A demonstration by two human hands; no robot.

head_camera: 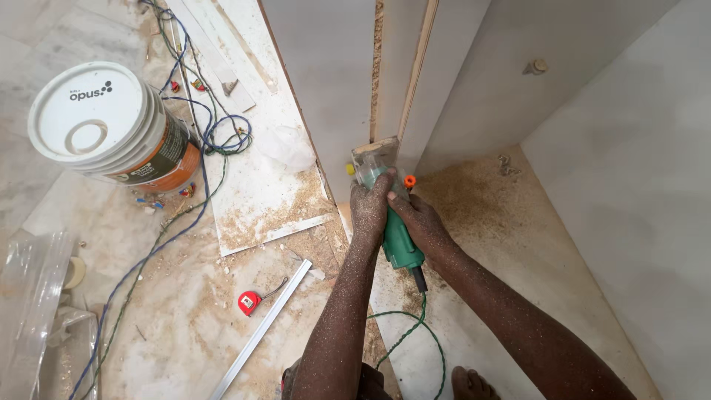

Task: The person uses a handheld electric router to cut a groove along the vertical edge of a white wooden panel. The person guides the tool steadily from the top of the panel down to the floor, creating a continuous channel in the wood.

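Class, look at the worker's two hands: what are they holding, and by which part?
Both the left hand and the right hand grip one green power tool by its body, its head pressed against the upright panel's edge.

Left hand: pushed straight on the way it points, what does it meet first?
The left hand, gripping the green power tool, points up-frame; first comes the tool's clear base, then probably the upright plywood panel edge. Depth is unclear.

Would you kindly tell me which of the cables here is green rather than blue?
The green cable running from the rear of the green power tool held in both hands; the blue cables trail across the floor beside the bucket.
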